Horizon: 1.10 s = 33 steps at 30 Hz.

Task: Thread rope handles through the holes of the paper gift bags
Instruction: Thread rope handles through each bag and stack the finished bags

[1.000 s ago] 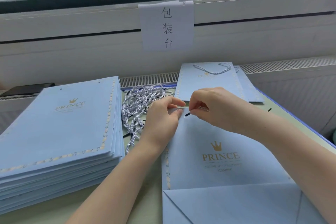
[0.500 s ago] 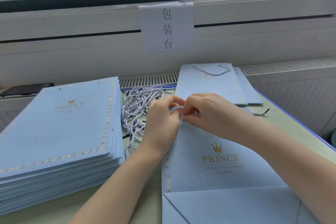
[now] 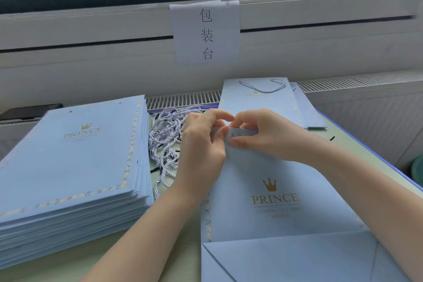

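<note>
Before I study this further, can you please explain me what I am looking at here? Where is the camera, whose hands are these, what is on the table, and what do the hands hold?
There is no machine here. A person wears a camera on the head, so you look forward and down at their own two bare hands.

The left hand and the right hand both pinch the top edge of a flat blue paper gift bag lying in front of the person. Whether rope is between the fingers cannot be seen.

On the table lie a stack of bags to the left, with no handles visible on the top one, a loose pile of twisted rope handles beside it, and further back a finished bag with its handle in place. A paper sign hangs below the window.
</note>
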Each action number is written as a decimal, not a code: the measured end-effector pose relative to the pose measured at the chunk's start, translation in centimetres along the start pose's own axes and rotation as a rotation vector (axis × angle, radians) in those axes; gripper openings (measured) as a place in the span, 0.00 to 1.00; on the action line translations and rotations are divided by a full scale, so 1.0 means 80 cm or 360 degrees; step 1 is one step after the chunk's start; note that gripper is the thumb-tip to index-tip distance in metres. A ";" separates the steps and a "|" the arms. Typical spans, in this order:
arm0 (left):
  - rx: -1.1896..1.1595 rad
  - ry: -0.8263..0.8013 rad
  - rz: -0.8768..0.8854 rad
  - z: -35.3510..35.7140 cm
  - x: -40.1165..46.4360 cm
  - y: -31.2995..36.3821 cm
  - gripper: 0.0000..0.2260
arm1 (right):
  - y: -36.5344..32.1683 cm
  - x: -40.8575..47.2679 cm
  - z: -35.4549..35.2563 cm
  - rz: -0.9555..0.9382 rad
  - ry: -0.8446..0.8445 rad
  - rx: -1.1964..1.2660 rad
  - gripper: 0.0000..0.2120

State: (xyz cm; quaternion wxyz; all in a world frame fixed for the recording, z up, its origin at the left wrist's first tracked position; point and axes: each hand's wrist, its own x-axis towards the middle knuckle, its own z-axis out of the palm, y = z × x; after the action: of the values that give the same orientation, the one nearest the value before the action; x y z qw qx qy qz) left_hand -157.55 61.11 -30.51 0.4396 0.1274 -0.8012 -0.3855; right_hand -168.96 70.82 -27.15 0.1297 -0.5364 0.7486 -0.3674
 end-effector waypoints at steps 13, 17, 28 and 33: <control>0.0094 -0.0075 0.0011 0.000 0.005 -0.008 0.15 | 0.002 0.001 0.008 0.0323 -0.0157 0.0278 0.08; 0.0141 -0.0094 0.0112 0.002 0.003 -0.005 0.15 | 0.002 -0.002 -0.002 0.0320 -0.0293 0.0317 0.08; 0.0370 -0.0100 0.0092 0.001 0.008 -0.018 0.11 | 0.013 0.003 -0.015 0.0234 -0.0085 0.0407 0.07; 0.0600 -0.0180 -0.0246 -0.001 0.008 -0.031 0.12 | 0.016 -0.003 -0.021 0.0203 -0.0168 -0.0129 0.05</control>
State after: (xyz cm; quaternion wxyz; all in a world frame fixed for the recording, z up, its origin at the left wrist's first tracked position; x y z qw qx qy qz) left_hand -158.18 59.01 -31.89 0.3315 0.2466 -0.8704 -0.2679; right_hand -170.76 71.94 -26.90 0.1703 -0.5111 0.7876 -0.2991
